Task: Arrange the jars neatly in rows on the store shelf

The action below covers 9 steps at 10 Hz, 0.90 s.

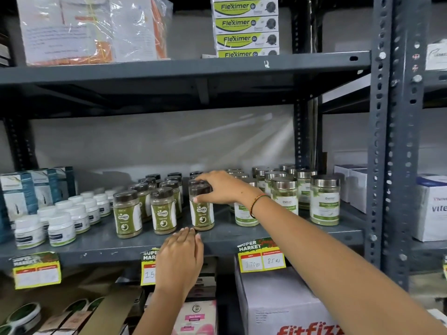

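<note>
The right hand point(219, 187) reaches over the grey metal shelf point(278, 234), thumb and fingers closed around the dark lid of the front Gaska jar point(202, 211), which stands upright near the shelf's front edge. The left hand point(180, 258) lies flat and open, fingertips resting on the shelf edge just below that jar, gripping nothing. To the left, more dark-lidded Gaska jars point(146, 204) stand in rows running back, then white-capped bottles point(60, 221). To the right stand silver-lidded jars point(324, 200) with green labels. A yellow price tag point(262, 258) hangs off the shelf edge.
</note>
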### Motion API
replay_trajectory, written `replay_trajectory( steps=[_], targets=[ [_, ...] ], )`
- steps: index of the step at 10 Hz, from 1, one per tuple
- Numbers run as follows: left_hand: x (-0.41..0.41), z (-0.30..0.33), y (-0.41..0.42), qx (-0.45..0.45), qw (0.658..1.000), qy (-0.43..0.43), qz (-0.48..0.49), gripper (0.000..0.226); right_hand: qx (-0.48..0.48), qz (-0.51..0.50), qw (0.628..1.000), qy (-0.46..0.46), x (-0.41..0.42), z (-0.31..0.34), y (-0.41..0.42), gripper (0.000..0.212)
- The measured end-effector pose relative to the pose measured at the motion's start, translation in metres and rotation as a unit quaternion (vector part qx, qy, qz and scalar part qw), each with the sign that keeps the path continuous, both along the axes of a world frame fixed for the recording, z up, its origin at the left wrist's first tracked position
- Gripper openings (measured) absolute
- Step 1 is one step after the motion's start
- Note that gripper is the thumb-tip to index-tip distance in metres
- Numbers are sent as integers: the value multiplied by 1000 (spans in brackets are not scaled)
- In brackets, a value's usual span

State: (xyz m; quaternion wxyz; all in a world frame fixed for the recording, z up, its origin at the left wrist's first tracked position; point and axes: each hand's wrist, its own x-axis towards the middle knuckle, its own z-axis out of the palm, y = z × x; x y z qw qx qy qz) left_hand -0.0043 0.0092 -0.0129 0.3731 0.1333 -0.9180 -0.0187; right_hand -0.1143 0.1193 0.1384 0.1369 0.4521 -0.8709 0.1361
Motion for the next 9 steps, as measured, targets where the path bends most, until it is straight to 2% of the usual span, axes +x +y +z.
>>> replay_trajectory(
  steps=[2,5,7,9],
  targets=[
    [-2,0,-2,-7,1000,-3,1,45,-25,-8,999,-38,-1,-7,-13,69],
    [-3,-1,-3,-5,1000,16,-6,48,-48,-18,998,-47,-2,-7,-13,74],
    [-5,-2,-4,1,1000,16,-8,51,-44,-27,998,-41,3,-9,-13,78],
    [-2,4,-4,18,1000,8,-24,47,-88,-25,996,-18,5,-6,-6,80]
  ],
)
